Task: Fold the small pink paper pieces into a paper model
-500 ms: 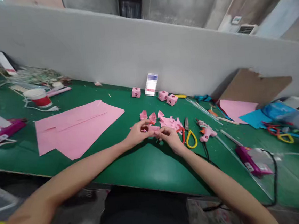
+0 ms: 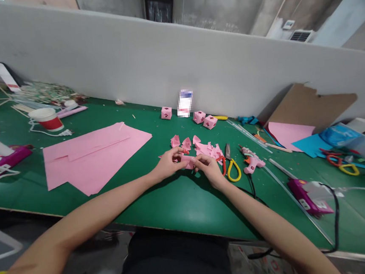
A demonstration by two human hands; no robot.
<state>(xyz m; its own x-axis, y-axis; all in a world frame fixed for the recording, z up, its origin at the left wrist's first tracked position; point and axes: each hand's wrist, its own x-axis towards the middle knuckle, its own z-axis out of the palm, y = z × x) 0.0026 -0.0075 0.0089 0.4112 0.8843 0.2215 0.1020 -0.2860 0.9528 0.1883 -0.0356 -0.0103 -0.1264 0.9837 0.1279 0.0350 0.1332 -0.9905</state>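
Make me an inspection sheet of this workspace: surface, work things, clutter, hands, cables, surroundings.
Surface: green table, small specks near the glue gun.
Work things: small pink paper piece in hand; three pink cubes near the partition.
Clutter: pink scraps beside the scissors; paper cup at left.
Grips: left grip and right grip, bare hands, both on the paper piece.
Cables: black cable at right; white plug beside the cup.
Surroundings: pale grey partition behind the table.

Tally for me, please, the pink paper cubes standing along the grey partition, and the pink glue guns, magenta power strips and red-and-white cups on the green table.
Pink paper cubes with cut-out openings: 3
Pink glue gun: 1
Magenta power strips: 2
Red-and-white cup: 1
Total: 7
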